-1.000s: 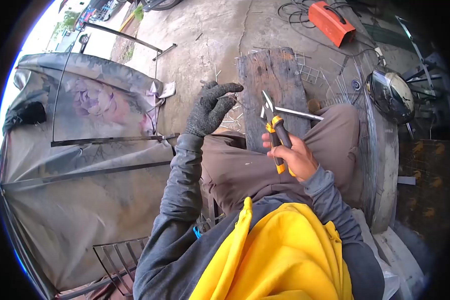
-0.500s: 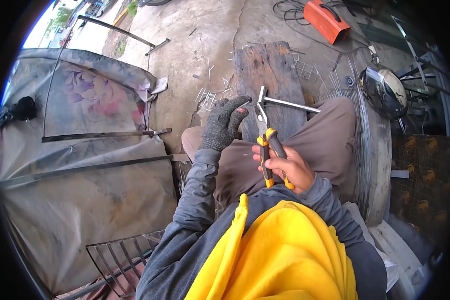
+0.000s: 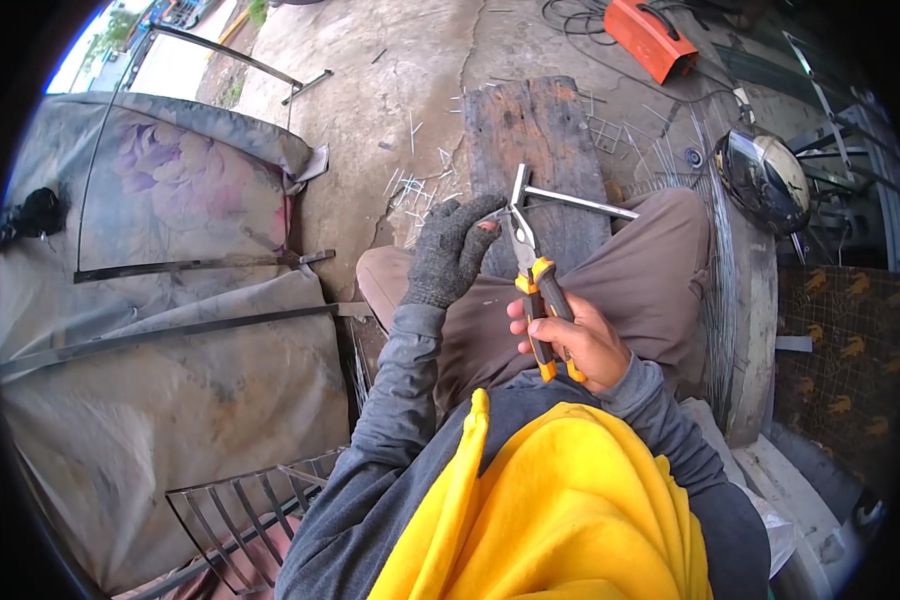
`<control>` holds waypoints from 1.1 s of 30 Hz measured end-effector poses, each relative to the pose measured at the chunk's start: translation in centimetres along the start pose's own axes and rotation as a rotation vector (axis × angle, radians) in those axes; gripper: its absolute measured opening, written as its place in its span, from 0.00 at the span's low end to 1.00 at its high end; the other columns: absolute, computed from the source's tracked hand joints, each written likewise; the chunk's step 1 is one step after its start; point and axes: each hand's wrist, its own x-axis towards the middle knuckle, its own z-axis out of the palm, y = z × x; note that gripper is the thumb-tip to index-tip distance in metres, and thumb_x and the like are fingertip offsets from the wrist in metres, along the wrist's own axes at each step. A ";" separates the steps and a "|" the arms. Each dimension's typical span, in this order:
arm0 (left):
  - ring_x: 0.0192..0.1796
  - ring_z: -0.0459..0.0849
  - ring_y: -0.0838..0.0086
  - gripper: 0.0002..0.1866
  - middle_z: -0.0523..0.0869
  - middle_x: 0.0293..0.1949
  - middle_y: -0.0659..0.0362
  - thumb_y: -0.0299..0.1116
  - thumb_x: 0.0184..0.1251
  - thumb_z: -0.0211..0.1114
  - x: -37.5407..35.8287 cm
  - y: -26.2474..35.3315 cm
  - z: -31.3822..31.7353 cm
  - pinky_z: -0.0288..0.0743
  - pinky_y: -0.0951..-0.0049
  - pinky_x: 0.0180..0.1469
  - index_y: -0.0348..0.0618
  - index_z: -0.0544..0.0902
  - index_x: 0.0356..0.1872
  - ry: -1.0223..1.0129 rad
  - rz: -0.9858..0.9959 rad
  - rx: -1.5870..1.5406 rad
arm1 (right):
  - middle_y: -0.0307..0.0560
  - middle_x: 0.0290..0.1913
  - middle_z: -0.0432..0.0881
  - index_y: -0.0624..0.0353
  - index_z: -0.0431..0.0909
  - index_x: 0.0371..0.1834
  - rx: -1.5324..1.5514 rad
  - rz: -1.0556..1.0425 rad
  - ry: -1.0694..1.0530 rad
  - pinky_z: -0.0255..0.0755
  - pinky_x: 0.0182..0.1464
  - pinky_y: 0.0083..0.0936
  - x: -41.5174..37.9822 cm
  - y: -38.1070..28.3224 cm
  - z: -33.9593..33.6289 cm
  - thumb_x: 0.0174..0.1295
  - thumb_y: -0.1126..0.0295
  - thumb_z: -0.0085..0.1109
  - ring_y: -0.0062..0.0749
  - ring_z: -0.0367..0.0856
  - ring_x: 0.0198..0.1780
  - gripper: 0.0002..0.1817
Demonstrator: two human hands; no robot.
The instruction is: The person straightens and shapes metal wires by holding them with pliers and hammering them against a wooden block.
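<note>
My left hand [image 3: 450,248], in a dark grey knit glove with a bare thumb tip, is closed in a pinch. A short thin wire [image 3: 497,213] shows between its fingertips and the pliers' jaws. My bare right hand [image 3: 582,340] is wrapped round combination pliers [image 3: 535,290] with yellow and black handles, held over my lap with the jaws pointing away from me. Just beyond the jaws, a T-shaped metal bar [image 3: 580,202] overlaps the worn wooden board [image 3: 535,125], its long arm reaching toward my right knee.
Cut wire pieces [image 3: 410,190] are scattered on the concrete floor left of the board. Long wires [image 3: 720,290] lie along my right side, near a welding helmet [image 3: 765,180]. An orange machine [image 3: 650,40] with cables stands at the back right. A cloth-covered frame [image 3: 180,240] is at left.
The pliers' jaws and my left fingertips are closer together now, with the thin wire between them. The view has shifted slightly; my right hand keeps its hold on the pliers.
</note>
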 end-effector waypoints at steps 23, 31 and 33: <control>0.33 0.70 0.66 0.21 0.71 0.29 0.56 0.46 0.56 0.75 -1.4 2.5 1.1 0.65 0.64 0.38 0.35 0.82 0.32 -0.073 -0.155 -0.208 | 0.51 0.57 0.78 0.64 0.64 0.68 -0.212 -0.048 0.014 0.74 0.55 0.25 -1.7 1.0 -1.3 0.67 0.74 0.52 0.29 0.79 0.54 0.26; 0.32 0.70 0.62 0.22 0.71 0.27 0.54 0.48 0.53 0.77 -1.4 2.9 1.8 0.65 0.62 0.37 0.37 0.83 0.30 -0.053 -0.126 -0.231 | 0.53 0.61 0.77 0.63 0.60 0.73 -0.234 0.006 0.031 0.76 0.53 0.25 -2.4 0.9 -1.4 0.68 0.71 0.53 0.31 0.80 0.54 0.30; 0.31 0.70 0.63 0.22 0.70 0.27 0.54 0.47 0.51 0.77 -1.4 2.8 1.8 0.64 0.62 0.36 0.36 0.81 0.27 -0.068 -0.147 -0.202 | 0.54 0.62 0.77 0.63 0.59 0.74 -0.245 0.014 0.029 0.76 0.52 0.25 -2.5 0.9 -1.5 0.68 0.71 0.53 0.31 0.80 0.54 0.31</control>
